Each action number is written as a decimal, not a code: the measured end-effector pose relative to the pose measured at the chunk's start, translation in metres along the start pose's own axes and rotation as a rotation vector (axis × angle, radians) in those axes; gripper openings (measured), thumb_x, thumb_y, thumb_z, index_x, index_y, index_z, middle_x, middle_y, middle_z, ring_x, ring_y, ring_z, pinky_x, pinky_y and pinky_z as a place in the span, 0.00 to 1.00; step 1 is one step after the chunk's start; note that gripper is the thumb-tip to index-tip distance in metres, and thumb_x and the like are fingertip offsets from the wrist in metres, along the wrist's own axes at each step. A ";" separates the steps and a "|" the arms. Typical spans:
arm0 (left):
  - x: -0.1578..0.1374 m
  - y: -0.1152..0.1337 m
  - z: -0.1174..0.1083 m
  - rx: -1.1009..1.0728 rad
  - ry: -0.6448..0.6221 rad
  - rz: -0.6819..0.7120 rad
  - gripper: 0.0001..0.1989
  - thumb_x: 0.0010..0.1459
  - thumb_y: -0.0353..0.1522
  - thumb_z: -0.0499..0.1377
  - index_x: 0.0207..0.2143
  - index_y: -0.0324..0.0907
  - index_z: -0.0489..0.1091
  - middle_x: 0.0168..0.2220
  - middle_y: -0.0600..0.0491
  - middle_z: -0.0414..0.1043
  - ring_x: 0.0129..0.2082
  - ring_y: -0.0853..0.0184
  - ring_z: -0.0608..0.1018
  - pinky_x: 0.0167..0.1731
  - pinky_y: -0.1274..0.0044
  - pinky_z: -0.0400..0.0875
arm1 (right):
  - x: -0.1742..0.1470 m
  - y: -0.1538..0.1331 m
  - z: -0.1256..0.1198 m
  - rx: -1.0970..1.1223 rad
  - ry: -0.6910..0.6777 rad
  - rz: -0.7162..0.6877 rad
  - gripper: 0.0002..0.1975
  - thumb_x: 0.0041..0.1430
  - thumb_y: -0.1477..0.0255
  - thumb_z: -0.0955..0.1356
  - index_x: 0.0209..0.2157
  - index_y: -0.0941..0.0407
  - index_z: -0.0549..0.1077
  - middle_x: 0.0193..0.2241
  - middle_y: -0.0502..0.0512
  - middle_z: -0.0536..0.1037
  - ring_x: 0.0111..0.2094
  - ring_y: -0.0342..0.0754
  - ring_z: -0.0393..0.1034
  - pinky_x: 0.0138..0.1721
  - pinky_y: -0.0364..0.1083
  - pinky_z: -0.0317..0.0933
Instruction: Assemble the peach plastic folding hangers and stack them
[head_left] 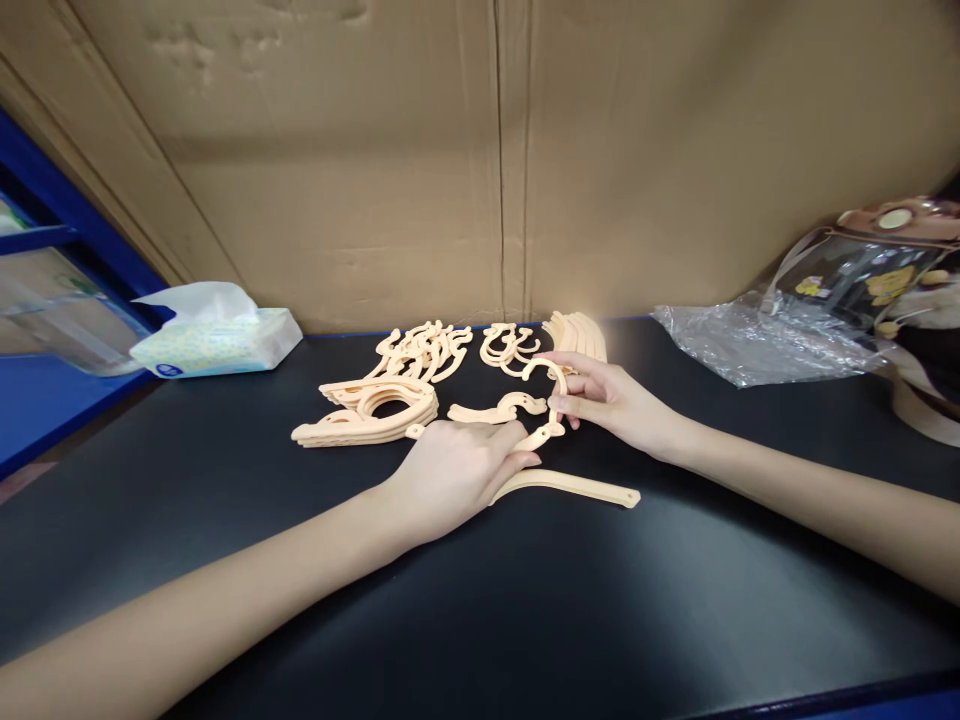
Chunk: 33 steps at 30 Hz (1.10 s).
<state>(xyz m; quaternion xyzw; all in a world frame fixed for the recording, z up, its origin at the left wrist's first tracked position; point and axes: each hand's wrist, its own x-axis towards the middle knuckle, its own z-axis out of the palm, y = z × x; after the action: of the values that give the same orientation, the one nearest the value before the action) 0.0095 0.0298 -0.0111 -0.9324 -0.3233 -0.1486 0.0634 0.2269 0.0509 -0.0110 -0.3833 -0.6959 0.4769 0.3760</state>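
1 hanger hook (562, 382), pinched in my right hand (611, 400), meets the hanger arm (534, 440) my left hand (461, 465) grasps over the black table (480, 620) (both likely light, stiff plastic, best held near their touching ends).

This looks like a small work station, most likely in a workshop, though the view is too narrow to be certain. A smooth black desk (480, 620) with blue edging backs onto tall, creased sheets of brown cardboard (360, 170), and a bright blue frame with crossbars (45, 240) stands at the left. Cream plastic pieces lie sorted by shape: a neat stack of flat, hanger-like pieces (364, 425), a loose heap of slim, curved pieces (424, 350) and a cluster of thin hooks (510, 345). Everyday belongings (a pale, patterned tissue pack (217, 345) and a clear, brown-lidded bottle (847, 260)) share the desk with crumpled transparent plastic wrapping (757, 340).
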 end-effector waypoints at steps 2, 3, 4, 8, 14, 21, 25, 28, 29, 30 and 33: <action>0.000 0.000 -0.001 0.003 -0.002 -0.002 0.15 0.67 0.37 0.48 0.29 0.40 0.64 0.23 0.56 0.73 0.21 0.69 0.74 0.21 0.80 0.54 | 0.000 0.000 0.000 -0.001 0.003 -0.009 0.28 0.56 0.68 0.68 0.57 0.56 0.60 0.23 0.45 0.72 0.26 0.43 0.68 0.32 0.47 0.64; 0.000 0.000 -0.001 0.004 -0.001 -0.002 0.15 0.67 0.38 0.48 0.29 0.40 0.64 0.23 0.56 0.73 0.21 0.69 0.74 0.21 0.80 0.54 | 0.000 0.000 0.000 -0.001 0.006 -0.014 0.28 0.56 0.68 0.68 0.57 0.56 0.60 0.24 0.46 0.72 0.26 0.43 0.68 0.32 0.47 0.64; 0.000 0.000 -0.001 0.006 0.000 -0.001 0.15 0.67 0.38 0.48 0.29 0.40 0.64 0.23 0.56 0.73 0.21 0.69 0.74 0.21 0.80 0.54 | 0.000 0.000 0.000 -0.003 0.008 -0.017 0.28 0.56 0.68 0.68 0.57 0.56 0.61 0.24 0.46 0.72 0.26 0.44 0.68 0.32 0.47 0.64; 0.000 0.001 -0.001 0.021 0.011 0.006 0.16 0.68 0.38 0.48 0.29 0.40 0.64 0.23 0.56 0.73 0.21 0.68 0.74 0.21 0.79 0.55 | 0.000 0.000 0.001 -0.015 0.007 -0.024 0.27 0.56 0.69 0.68 0.57 0.56 0.61 0.23 0.46 0.73 0.26 0.44 0.68 0.33 0.48 0.64; 0.001 0.001 -0.002 0.030 0.023 0.012 0.15 0.67 0.37 0.49 0.28 0.40 0.63 0.23 0.56 0.73 0.20 0.68 0.74 0.21 0.79 0.55 | 0.001 0.000 -0.001 -0.003 0.008 -0.020 0.26 0.57 0.70 0.67 0.57 0.56 0.60 0.23 0.45 0.72 0.26 0.44 0.68 0.32 0.47 0.64; 0.001 -0.001 0.000 0.101 0.137 0.005 0.15 0.69 0.37 0.43 0.38 0.40 0.65 0.26 0.54 0.75 0.22 0.68 0.76 0.21 0.79 0.57 | -0.006 0.004 0.012 -0.028 -0.143 -0.051 0.24 0.57 0.71 0.67 0.55 0.56 0.62 0.31 0.50 0.76 0.33 0.46 0.72 0.41 0.50 0.64; 0.001 -0.002 0.000 0.094 0.153 0.022 0.14 0.69 0.37 0.43 0.39 0.40 0.64 0.26 0.55 0.75 0.22 0.67 0.77 0.20 0.79 0.58 | -0.006 0.006 0.017 0.006 -0.082 -0.041 0.24 0.56 0.71 0.68 0.54 0.55 0.63 0.30 0.49 0.75 0.35 0.47 0.72 0.41 0.50 0.64; 0.000 -0.002 -0.001 0.063 0.112 0.006 0.13 0.69 0.37 0.44 0.35 0.41 0.62 0.23 0.56 0.73 0.20 0.68 0.75 0.20 0.79 0.57 | -0.003 0.005 0.012 0.048 0.046 0.010 0.24 0.55 0.70 0.68 0.54 0.56 0.64 0.26 0.47 0.73 0.30 0.46 0.69 0.37 0.48 0.63; 0.000 -0.002 -0.001 0.047 0.097 0.003 0.13 0.69 0.37 0.44 0.34 0.41 0.61 0.23 0.56 0.73 0.20 0.67 0.75 0.20 0.79 0.57 | -0.003 0.004 0.011 0.082 0.090 0.026 0.25 0.55 0.70 0.68 0.54 0.56 0.64 0.25 0.46 0.72 0.29 0.45 0.67 0.35 0.47 0.62; 0.000 -0.001 -0.001 0.029 0.082 0.001 0.13 0.68 0.37 0.45 0.33 0.41 0.61 0.23 0.56 0.73 0.20 0.67 0.74 0.20 0.79 0.56 | -0.002 0.004 0.009 0.125 0.130 0.042 0.26 0.54 0.70 0.69 0.55 0.56 0.64 0.24 0.46 0.71 0.27 0.44 0.66 0.34 0.47 0.60; 0.001 -0.001 -0.001 -0.026 0.036 -0.014 0.14 0.68 0.37 0.45 0.30 0.42 0.59 0.21 0.56 0.71 0.19 0.68 0.73 0.20 0.79 0.55 | -0.002 0.003 0.006 0.250 0.211 0.083 0.30 0.51 0.69 0.71 0.56 0.58 0.64 0.23 0.44 0.69 0.26 0.42 0.62 0.34 0.46 0.58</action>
<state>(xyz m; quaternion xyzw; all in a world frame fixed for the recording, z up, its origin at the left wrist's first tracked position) 0.0092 0.0306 -0.0098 -0.9281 -0.3265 -0.1703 0.0559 0.2226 0.0471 -0.0156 -0.4100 -0.5712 0.5322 0.4716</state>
